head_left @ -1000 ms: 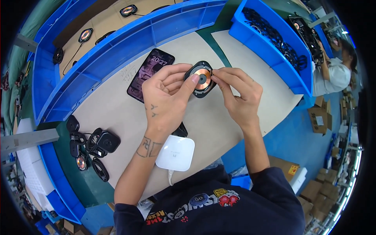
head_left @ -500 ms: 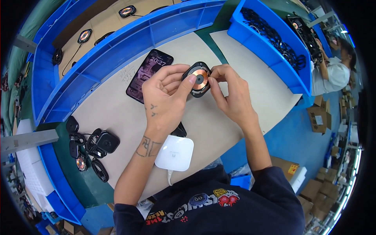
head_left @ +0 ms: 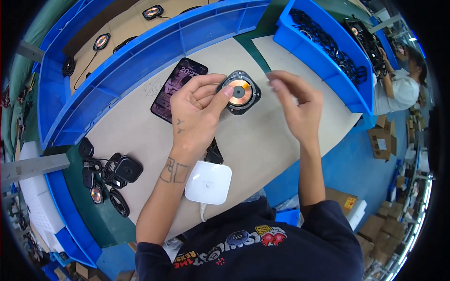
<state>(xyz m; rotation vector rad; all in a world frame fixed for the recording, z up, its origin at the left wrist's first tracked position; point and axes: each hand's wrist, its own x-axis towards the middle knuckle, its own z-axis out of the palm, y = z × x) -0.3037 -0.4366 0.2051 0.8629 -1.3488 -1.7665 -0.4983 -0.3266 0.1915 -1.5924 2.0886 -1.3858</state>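
My left hand grips the left edge of an open wireless charger. It is a rounded black square with a copper coil ring facing up, and my thumb lies on the coil's rim. My right hand hovers to the right of the charger, apart from it. Its fingers are loosely bent, a little blurred, with nothing visible between them. Left of my left hand, a phone with a lit screen lies on the table. A white square device with a cable sits beside my left forearm, next to a partly hidden black object.
A long blue bin spans the far side, with coil chargers inside. At the far right stands a blue bin of black cables. Black chargers and coiled cables lie at left. Another person is beyond the right bin.
My right hand has let go of the charger and moved right. The charger in my left hand has turned slightly and more of its right side shows.
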